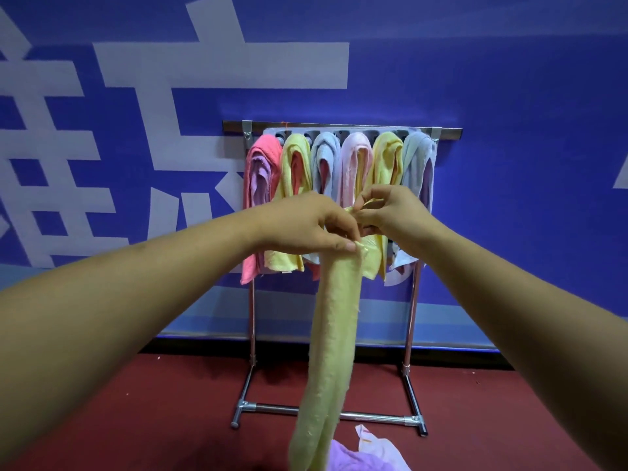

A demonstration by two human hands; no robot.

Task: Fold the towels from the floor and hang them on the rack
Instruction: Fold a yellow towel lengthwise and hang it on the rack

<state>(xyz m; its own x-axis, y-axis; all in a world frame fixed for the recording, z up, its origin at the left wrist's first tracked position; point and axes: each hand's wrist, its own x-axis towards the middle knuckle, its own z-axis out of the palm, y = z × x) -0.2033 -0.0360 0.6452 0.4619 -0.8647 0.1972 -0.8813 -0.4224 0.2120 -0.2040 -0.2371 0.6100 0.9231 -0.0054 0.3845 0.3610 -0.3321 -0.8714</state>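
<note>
A long pale yellow towel (331,338) hangs straight down in front of me, bunched into a narrow strip. My left hand (306,222) pinches its top edge with thumb and fingers. My right hand (387,212) grips the same top edge just beside it, so the two hands almost touch. Behind them stands the metal rack (343,125), with several folded towels (295,198) in pink, yellow, blue and lilac draped side by side over its bar. A lilac towel (353,458) and a white one (377,443) lie on the floor at the bottom of the view.
The rack's legs and cross bar (367,416) rest on a dark red floor (153,402). A blue wall (509,130) with large white lettering stands right behind the rack.
</note>
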